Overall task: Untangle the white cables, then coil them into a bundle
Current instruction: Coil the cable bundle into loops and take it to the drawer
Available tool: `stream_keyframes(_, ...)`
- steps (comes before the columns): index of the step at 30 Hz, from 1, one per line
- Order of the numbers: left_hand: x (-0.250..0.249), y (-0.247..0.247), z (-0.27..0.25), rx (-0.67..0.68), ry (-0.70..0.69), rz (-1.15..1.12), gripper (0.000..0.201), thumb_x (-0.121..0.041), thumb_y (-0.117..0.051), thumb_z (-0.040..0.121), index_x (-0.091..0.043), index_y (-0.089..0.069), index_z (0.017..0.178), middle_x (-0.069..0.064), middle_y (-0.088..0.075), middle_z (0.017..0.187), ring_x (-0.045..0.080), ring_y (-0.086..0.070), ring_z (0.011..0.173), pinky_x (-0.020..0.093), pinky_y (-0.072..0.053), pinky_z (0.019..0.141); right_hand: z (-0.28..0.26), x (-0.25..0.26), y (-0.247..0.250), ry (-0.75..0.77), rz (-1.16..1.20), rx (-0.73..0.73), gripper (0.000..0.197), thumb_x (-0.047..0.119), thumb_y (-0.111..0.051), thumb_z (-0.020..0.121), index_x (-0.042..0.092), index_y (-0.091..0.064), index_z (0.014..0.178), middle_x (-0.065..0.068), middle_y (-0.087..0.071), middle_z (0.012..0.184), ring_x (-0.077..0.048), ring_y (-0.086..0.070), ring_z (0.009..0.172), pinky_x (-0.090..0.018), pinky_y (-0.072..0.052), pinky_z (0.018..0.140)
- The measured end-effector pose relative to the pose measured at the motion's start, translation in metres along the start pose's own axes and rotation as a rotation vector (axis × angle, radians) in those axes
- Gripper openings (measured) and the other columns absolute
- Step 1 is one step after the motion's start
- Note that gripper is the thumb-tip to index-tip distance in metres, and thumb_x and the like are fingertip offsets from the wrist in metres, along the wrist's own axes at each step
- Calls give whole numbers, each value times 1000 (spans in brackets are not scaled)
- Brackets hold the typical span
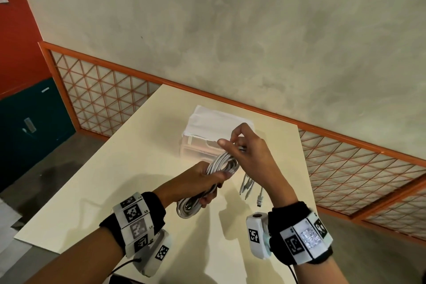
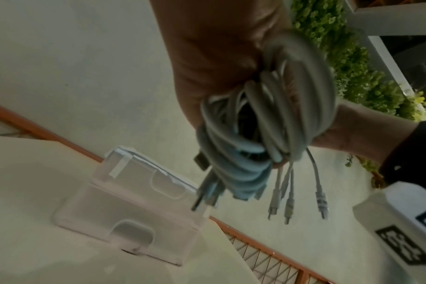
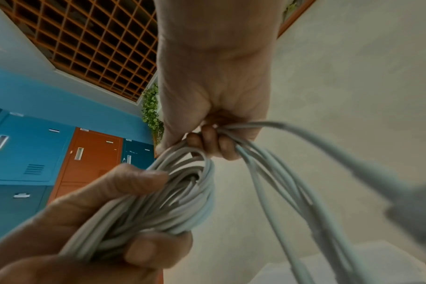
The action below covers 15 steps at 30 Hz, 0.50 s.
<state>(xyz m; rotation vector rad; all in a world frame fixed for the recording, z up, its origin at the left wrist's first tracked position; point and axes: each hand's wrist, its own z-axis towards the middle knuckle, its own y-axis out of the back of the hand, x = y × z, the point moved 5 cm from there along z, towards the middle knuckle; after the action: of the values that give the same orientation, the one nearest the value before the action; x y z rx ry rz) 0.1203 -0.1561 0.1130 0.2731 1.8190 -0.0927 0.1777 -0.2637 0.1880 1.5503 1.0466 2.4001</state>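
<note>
No readable writing is showing, only black-and-white marker squares on your wrist bands. Your left hand [image 1: 202,178] is gripping the coil of white cables [image 1: 208,182] above the counter [image 1: 129,168]. Your right hand [image 1: 247,145] is pinching the loose ends. The left wrist view alone is showing the hanging plugs [image 2: 289,203] and the clear plastic box [image 2: 124,207].

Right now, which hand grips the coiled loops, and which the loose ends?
The left hand grips the coiled cable bundle; the right hand pinches the loose ends hanging down.
</note>
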Motion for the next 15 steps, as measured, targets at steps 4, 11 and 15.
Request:
stream_keyframes(4,0,2,3,-33,8,-87,34,-34,-58,90,-12,-42,69,-2,-41,42,17,-36,36,24,-37,44,-3,-8,7,6,23,-3,34,52,-49,85,18,-46,87,-6,-52,57,-14,-45,51,-22,-36,52)
stream_keyframes(11,-16,8,3,-95,-144,-315,35,-31,-49,95,-8,-47,68,5,-43,43,18,-38,34,28,-41,48,-16,-33,12,-49,435,-68,17,9,-59,88,0,-48,97,-6,-56,82,-15,-58,61,-22,-48,61)
stream_keyframes(15,-30,5,9,-166,-285,-266,40,-32,-48,95,-3,-52,69,9,-50,44,22,-48,38,29,-46,50,-20,-28,-7,-58,471,-183,6,6,-57,90,1,-54,89,1,-64,73,-12,-65,64,-22,-50,63)
